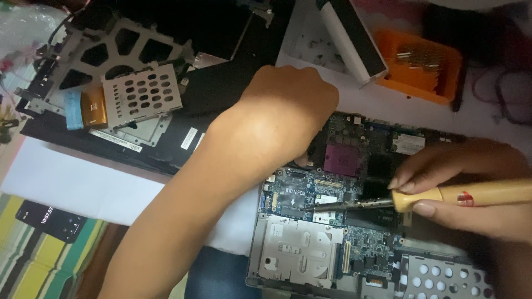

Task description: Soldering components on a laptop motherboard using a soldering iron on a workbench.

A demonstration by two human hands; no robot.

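Phone, black and flat with a lit screen (51, 220), lies far left on striped green-and-yellow cloth (33, 266). Above it, white paper sheet (72, 180) on the worktop, then a black laptop base with a grey perforated metal frame (119, 61) and a small perforated drive caddy with an orange flex strip (141, 93). Left hands part: left hand (291, 102) reaches across from the lower left, curled into a loose fist resting at the upper edge of the green-blue laptop circuit board (338, 196); whether it grips anything, cannot tell (palm faces down, fingers hidden). Board sits centre-right, with a purple square chip socket (342, 159) just beside that hand. Orange plastic tray of small bits (421, 63) sits top right, well apart. Right hand (471, 191) clamps a wooden-handled soldering iron (443, 198) between thumb and fingers, metal tip laid across the board near its middle.
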